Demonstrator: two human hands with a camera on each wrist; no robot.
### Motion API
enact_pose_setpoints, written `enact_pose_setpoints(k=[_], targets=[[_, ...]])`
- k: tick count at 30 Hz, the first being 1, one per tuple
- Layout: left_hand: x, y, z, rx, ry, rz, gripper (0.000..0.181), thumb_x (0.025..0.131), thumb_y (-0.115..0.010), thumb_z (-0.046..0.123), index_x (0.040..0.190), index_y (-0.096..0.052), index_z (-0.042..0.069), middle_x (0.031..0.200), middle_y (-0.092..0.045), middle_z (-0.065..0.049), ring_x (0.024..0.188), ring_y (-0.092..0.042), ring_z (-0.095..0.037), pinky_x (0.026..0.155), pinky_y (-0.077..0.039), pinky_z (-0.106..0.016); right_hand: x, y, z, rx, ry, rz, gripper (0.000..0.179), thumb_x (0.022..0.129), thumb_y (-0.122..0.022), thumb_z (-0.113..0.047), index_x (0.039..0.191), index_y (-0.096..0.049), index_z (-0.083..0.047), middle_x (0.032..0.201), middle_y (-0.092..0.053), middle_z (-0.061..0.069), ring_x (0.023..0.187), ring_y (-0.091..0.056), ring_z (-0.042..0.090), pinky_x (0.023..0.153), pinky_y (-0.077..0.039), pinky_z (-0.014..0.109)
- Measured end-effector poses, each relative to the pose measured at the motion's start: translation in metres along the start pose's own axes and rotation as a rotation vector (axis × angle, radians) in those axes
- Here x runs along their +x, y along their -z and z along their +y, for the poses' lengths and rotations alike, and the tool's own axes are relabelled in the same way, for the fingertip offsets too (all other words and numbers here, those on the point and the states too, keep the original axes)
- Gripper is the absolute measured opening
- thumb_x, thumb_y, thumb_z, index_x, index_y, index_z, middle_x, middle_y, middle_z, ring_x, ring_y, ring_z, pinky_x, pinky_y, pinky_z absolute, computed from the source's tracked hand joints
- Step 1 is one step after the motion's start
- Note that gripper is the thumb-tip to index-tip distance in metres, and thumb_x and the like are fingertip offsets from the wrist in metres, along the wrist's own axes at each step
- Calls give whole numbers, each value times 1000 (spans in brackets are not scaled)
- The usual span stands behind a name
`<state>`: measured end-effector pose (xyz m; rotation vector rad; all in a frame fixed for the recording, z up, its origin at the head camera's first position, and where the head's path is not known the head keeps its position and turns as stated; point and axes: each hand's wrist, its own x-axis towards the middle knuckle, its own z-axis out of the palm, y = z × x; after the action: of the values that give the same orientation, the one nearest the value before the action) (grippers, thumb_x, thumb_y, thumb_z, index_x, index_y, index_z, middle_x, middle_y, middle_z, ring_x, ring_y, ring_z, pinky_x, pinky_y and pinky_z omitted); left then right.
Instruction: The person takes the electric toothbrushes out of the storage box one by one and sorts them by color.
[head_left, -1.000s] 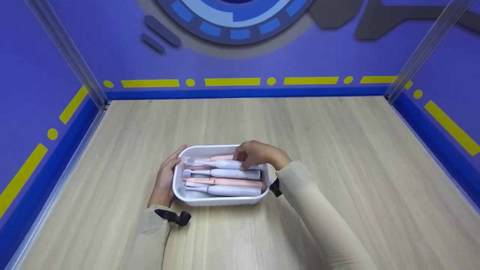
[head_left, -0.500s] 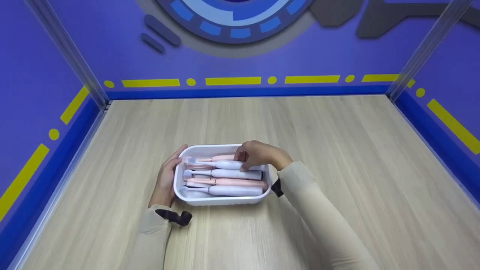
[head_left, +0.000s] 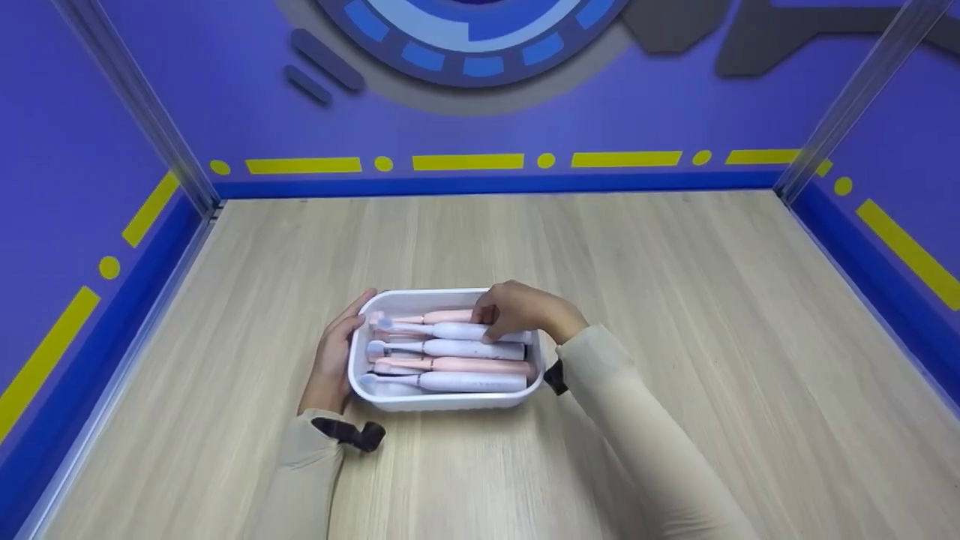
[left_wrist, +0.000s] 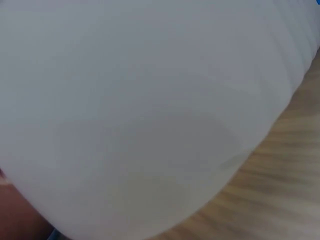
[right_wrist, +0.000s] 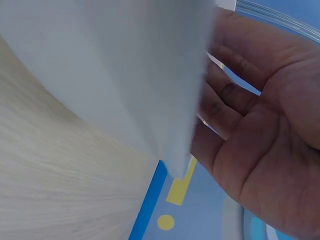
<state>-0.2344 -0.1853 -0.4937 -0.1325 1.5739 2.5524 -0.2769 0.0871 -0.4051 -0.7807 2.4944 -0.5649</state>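
In the head view a white plastic bin (head_left: pixel 446 403) holds several electric toothbrushes lying side by side, heads to the left. My right hand (head_left: pixel 525 309) reaches over its far right corner, pinching the handle of a white electric toothbrush (head_left: pixel 454 331) between thumb and fingers. Behind that one lies a pink toothbrush (head_left: pixel 442 317). Nearer are another white toothbrush (head_left: pixel 472 348), a pink one (head_left: pixel 480 365) and a white one (head_left: pixel 472 382). Against the bin's left side rests my left hand (head_left: pixel 330 356), thumb at the rim, fingers extended along the far corner. The bin's wall hides part of my right fingers (right_wrist: pixel 227 92) in the right wrist view.
Under the bin is a wood-grain table (head_left: pixel 675 337). Blue-purple panels with yellow dashes (head_left: pixel 469 162) stand behind it and at both sides. A pale wall fills most of the left wrist view.
The pinched white toothbrush has shifted slightly toward the near side, and the pink brush head behind it shows more. Both hands stay nearly in place; the head view shifts a little.
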Motion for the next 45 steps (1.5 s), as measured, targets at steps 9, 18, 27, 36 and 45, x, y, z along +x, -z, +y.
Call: enact_pose_setpoints(k=[9,18,27,36,45], targets=[[1,0,0,6,-19,-12,52,98,-25,6,150,-29,5,160,-23,-7,148,-18,-17,123,-12,-31,-1,0,0,24,-4,1,25,79,-74,-4,104,-72,-6,97,-71,7,87,-61,13,82,-53,29],[0,0,0,-1,-7,-9,53,98,-25,6,150,-29,4,160,-23,-8,147,-19,-17,122,-13,-31,-3,-1,1,26,20,1,27,79,-74,-4,106,-72,-4,100,-73,9,89,-63,13,83,-54,29],[0,-1,1,-10,-26,-11,52,97,-27,3,149,-29,1,160,-22,-5,148,-16,-16,122,-11,-30,-3,0,3,18,16,-31,28,81,-73,-7,109,-71,-7,103,-71,6,90,-59,11,85,-52,30],[2,0,-2,-19,-42,-19,52,97,-27,3,149,-29,0,160,-23,-8,147,-19,-19,122,-13,-32,-5,-2,9,26,78,4,28,81,-73,-6,110,-71,-5,105,-71,9,97,-63,16,88,-53,32],[2,2,-1,9,-24,10,52,96,-30,4,148,-34,4,159,-24,-3,148,-17,-14,122,-12,-28,-8,-6,13,50,151,52,30,79,-76,-7,108,-72,-5,101,-72,8,90,-62,13,82,-53,28]])
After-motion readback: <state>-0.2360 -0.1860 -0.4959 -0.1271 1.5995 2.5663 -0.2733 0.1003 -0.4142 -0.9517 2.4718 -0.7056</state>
